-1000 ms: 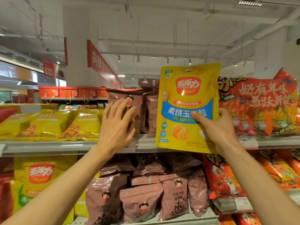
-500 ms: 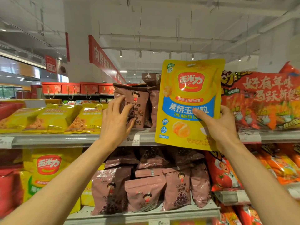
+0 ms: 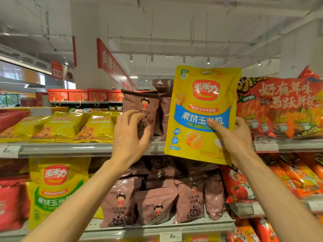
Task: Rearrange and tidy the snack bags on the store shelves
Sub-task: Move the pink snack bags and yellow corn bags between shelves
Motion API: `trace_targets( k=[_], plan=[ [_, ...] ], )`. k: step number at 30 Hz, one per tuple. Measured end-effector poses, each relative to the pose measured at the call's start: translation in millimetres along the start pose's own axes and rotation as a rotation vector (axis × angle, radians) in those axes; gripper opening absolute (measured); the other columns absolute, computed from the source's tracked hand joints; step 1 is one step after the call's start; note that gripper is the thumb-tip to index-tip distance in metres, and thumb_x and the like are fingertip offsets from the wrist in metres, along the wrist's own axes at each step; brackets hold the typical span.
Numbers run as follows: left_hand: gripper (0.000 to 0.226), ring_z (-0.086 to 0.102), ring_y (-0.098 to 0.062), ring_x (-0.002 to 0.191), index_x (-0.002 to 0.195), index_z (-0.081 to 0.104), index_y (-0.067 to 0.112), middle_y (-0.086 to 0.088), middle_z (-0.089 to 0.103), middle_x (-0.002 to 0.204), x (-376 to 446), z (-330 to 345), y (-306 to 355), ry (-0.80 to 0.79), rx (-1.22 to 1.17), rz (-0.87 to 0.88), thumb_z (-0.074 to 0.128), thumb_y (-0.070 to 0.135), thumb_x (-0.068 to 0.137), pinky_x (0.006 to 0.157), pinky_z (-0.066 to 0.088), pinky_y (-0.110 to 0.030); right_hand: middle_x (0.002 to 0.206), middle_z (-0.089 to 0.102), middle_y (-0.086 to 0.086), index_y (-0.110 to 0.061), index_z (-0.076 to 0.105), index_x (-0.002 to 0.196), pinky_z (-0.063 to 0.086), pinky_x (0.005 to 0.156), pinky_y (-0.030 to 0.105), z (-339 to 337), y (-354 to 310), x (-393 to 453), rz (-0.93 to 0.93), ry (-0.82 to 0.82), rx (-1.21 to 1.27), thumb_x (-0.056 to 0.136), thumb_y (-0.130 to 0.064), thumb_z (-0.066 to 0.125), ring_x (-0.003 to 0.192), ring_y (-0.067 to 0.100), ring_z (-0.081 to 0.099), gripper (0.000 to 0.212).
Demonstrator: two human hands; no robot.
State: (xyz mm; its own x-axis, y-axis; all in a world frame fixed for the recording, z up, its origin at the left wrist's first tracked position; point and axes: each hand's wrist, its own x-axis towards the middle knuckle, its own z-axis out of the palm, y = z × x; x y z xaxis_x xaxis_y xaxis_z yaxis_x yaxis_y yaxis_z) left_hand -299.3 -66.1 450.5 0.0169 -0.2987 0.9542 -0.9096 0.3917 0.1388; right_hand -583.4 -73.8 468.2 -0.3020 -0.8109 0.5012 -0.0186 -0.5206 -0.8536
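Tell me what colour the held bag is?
Yellow with a blue band, bag, head view.

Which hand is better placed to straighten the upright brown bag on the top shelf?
Left. The left hand is free, fingers spread right at the brown bag; the right hand is gripping the yellow bag.

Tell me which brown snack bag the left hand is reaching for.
The upright brown bag on the upper shelf, left of the held yellow bag. The left hand hovers before it; other brown bags sit lower.
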Motion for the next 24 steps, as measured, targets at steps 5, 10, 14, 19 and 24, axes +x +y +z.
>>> trace_targets(
  k=[5,10,14,19,24],
  plan=[
    [0.051,0.066,0.0,0.098,0.126,0.057,0.026,0.011,0.069,0.109,-8.9,-4.6,50.6,-0.307,-0.615,-0.424,0.071,0.057,0.087,0.085,0.053,-0.026,0.113,0.074,-0.006,-0.016,0.056,0.132,0.059,0.08,0.032,-7.8,4.0,-12.3,-0.007,-0.049,0.047,0.071,-0.036,0.091,0.096,0.012,0.074,0.073],
    [0.055,0.073,-0.001,0.096,0.129,0.054,0.016,0.008,0.074,0.114,-32.5,5.1,91.9,-0.399,-0.966,-0.624,0.079,0.034,0.083,0.075,0.057,-0.018,0.109,0.078,-0.004,-0.018,0.06,0.12,0.06,0.076,0.031,-16.1,24.3,-41.5,-0.009,-0.103,0.034,0.054,-0.045,0.09,0.094,0.012,0.077,0.078],
    [0.047,0.076,-0.014,0.101,0.129,0.06,0.016,0.003,0.077,0.115,-73.4,13.0,102.9,-0.38,-1.017,-0.718,0.08,0.02,0.086,0.082,0.062,-0.03,0.107,0.077,-0.006,-0.021,0.059,0.112,0.058,0.072,0.027,-33.1,48.8,-63.6,0.034,-0.181,0.015,0.056,-0.042,0.09,0.091,0.008,0.077,0.068],
    [0.046,0.076,-0.015,0.101,0.125,0.06,0.013,0.002,0.078,0.115,-130.3,14.5,112.9,-0.32,-0.962,-0.843,0.081,0.018,0.085,0.084,0.062,-0.033,0.107,0.077,-0.006,-0.022,0.057,0.113,0.062,0.074,0.028,-52.0,86.1,-93.7,0.097,-0.234,-0.02,0.06,-0.04,0.09,0.091,0.005,0.076,0.065],
    [0.049,0.075,-0.014,0.104,0.127,0.061,0.016,0.005,0.078,0.115,-202.6,-2.7,114.7,-0.319,-0.904,-0.931,0.08,0.019,0.082,0.083,0.06,-0.028,0.104,0.079,-0.004,-0.013,0.056,0.118,0.061,0.077,0.03,-62.5,133.3,-143.9,0.195,-0.355,0.023,0.065,-0.03,0.087,0.097,0.014,0.076,0.064]
  ],
)
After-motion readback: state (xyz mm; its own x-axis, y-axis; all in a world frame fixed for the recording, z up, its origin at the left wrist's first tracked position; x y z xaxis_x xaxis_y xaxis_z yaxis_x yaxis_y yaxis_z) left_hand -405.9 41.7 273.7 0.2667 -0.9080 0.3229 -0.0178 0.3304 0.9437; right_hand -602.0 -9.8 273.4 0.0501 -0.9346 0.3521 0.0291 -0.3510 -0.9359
